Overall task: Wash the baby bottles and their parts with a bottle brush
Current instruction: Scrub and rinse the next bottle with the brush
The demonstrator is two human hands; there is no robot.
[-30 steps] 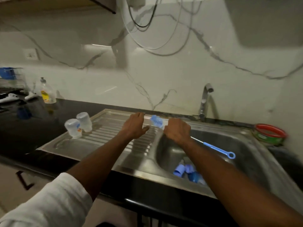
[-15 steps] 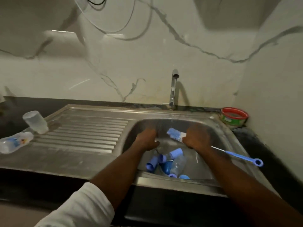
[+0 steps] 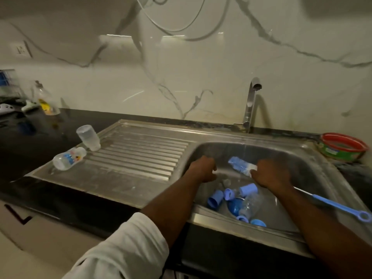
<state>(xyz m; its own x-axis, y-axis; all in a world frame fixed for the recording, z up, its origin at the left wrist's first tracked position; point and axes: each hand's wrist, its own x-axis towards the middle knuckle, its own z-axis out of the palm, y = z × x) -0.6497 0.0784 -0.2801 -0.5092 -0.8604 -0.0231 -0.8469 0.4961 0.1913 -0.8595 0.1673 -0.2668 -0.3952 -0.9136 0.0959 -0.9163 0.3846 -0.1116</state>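
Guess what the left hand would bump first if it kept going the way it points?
Probably the sink's back wall. The left hand points forward over the basin, with nothing visible between, though depth is hard to judge.

Blue bottle brush [image 3: 330, 203], pale blue caps [image 3: 216, 199] in steel-grey sink [image 3: 314, 156], black surface [image 3: 30, 150], white grey-veined marble wall [image 3: 181, 77], red-rimmed green tub [image 3: 342, 148]

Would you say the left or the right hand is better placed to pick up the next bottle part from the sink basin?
Probably the left hand: it holds nothing visible and hovers above the blue parts, while the right hand grips the bottle brush.
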